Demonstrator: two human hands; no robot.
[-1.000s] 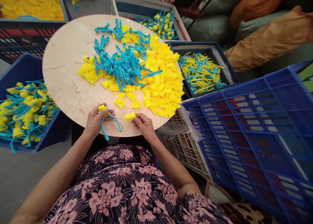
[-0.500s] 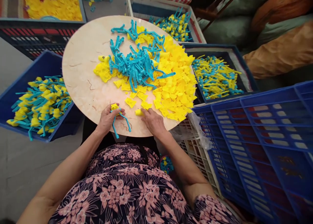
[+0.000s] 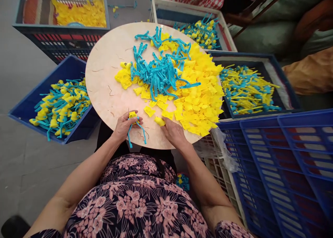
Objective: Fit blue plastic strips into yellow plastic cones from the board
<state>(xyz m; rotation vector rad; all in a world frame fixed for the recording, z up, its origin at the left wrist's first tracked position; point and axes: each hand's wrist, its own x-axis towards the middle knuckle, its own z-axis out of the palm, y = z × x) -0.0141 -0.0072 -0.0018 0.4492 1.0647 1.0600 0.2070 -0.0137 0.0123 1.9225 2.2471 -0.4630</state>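
Note:
My left hand (image 3: 125, 127) grips a small yellow plastic piece (image 3: 132, 115) with a thin blue plastic strip (image 3: 136, 132) hanging below it, over the near edge of the round stone-patterned table (image 3: 104, 75). My right hand (image 3: 174, 133) is at that edge too, its fingertips pinching a small yellow piece (image 3: 159, 121). Loose yellow pieces (image 3: 200, 106) lie heaped at the table's right side. A tangle of blue plastic strips (image 3: 157, 75) lies on the middle of the table, partly over the yellow pieces.
A blue crate (image 3: 65, 68) of joined yellow-and-blue parts stands left of the table, and a dark blue tray (image 3: 286, 85) of thin yellow-and-blue parts stands right. Further crates stand behind, with a large blue lattice crate (image 3: 281, 161) at near right.
The view has swung left, so everything sits further right in the picture. My right hand has lowered toward the table with its yellow piece. My left hand keeps its hold.

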